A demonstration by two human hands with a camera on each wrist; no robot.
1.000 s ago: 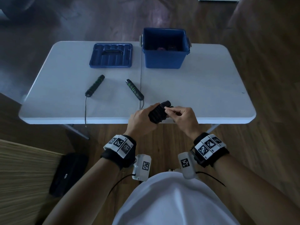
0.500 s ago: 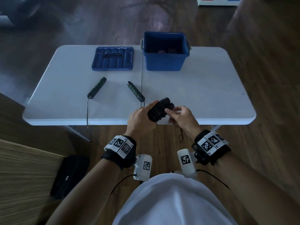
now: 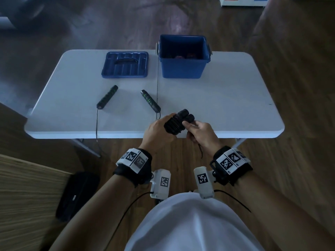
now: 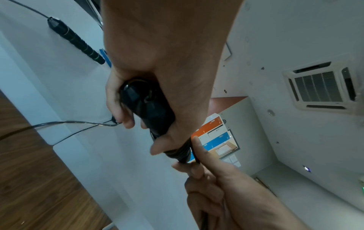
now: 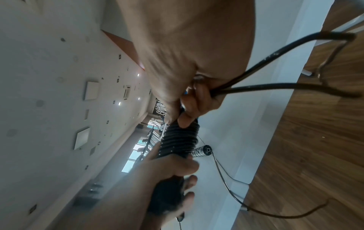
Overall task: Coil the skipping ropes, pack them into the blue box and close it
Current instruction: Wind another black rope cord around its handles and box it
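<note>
Now both hands (image 3: pixel 181 130) on coiled rope bundle (image 3: pixel 175 124), blue box (image 3: pixel 183 67) open

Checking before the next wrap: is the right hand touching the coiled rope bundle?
Touching. The right wrist view shows the right hand with its fingers pressed onto the end of the coiled rope bundle.

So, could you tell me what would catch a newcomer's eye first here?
Both hands meet at the table's near edge: the left hand grips a black rope bundle, the right hand pinches its loose cord. Behind stand an open blue box and its lid.
</note>
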